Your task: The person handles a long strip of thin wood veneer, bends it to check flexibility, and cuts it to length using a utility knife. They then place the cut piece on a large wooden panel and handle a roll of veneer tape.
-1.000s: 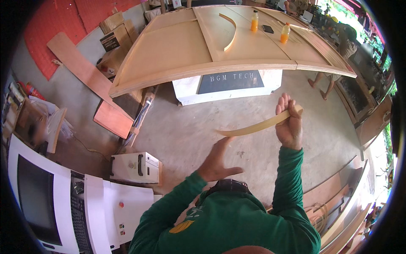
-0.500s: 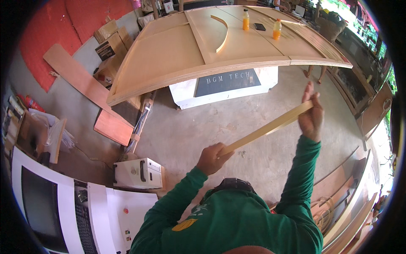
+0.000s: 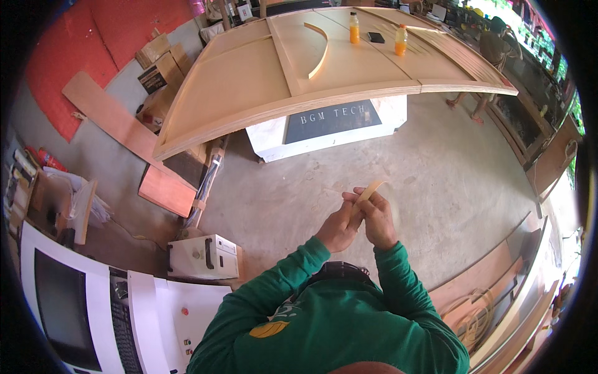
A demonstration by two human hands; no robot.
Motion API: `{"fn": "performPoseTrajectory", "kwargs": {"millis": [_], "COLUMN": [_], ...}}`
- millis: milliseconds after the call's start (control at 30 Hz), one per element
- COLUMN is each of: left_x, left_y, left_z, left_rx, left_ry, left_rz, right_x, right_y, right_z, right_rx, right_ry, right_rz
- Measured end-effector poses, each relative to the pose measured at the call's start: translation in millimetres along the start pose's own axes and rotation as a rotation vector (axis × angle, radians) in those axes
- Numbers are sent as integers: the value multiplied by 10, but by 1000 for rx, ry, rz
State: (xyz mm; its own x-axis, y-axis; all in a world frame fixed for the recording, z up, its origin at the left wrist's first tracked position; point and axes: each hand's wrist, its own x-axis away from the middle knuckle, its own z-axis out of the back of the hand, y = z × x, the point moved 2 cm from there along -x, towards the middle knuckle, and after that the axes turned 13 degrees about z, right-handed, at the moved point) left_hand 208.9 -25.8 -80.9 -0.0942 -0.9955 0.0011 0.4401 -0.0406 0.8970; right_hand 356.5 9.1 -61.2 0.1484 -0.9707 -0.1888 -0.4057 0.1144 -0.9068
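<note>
The right hand [image 3: 379,223] has its fingers closed around a pale wooden strip [image 3: 374,187], which arches up from between the two hands and bends over to the right. The left hand [image 3: 336,230] is just beside it, its fingertips up against the strip and the other hand; whether they grip it or only steady it cannot be told. The strip is held in front of the body, above the bare floor [image 3: 280,193] and well apart from the tabletop [image 3: 249,68]. Its outer end blurs, so where it stops is unclear.

The step in hand looks like handling the bent strip between both hands, and it would be done best with the thumbs near each other and the pressure spread along the wood. A thin piece like this probably springs back, so an even hold should serve better than one hard pinch, which could crease or split it. Keeping the free end turned away from the face seems wise.

On the tabletop lie a second curved strip [image 3: 325,50] and a dark phone [image 3: 376,37], near two bottles of orange drink [image 3: 354,29] [image 3: 400,41].
</note>
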Motion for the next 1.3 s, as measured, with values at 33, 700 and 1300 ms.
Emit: {"fn": "performPoseTrajectory", "kwargs": {"millis": [33,700,1300], "left_x": [1,1,1528], "left_y": [-12,364,81], "left_z": [-7,160,1196], "left_rx": [-53,944,668], "left_ry": [6,-339,-499], "left_rz": [-35,672,984], "right_x": [-43,-424,-1213], "right_y": [-11,35,-522], "right_z": [79,-147,1519], "right_rx": [21,-356,-94], "right_ry": [30,-90,350], "right_rz": [46,68,575]}}
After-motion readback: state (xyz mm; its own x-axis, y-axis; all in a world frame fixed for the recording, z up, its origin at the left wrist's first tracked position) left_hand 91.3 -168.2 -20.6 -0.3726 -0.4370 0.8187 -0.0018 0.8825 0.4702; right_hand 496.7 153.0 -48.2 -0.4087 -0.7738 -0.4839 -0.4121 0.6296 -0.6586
